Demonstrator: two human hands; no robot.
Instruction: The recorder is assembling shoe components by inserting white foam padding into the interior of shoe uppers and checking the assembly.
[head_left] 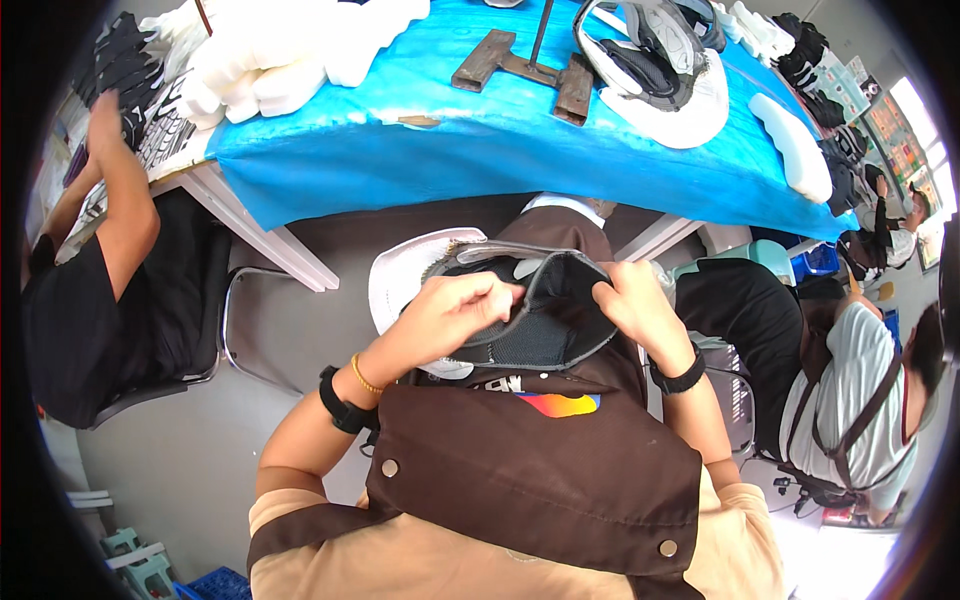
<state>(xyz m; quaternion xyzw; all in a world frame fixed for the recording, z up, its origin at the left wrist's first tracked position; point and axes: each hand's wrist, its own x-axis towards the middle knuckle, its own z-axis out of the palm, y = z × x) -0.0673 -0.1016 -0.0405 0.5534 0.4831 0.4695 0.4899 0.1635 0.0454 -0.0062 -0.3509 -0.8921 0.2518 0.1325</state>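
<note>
Both hands, left (pixel 450 315) and right (pixel 640 305), gripping grey shoe upper (pixel 540 310).

Bright, even daylight, strongest from the windows at the right rim (pixel 915 150). Soft glare on the glossy blue plastic table cover (pixel 520 130); whites nearly blown out. Shallow shadow under that table. Heavy fisheye bending, black vignette in the corners. Sharp centre, slight smear toward the edges.
</note>
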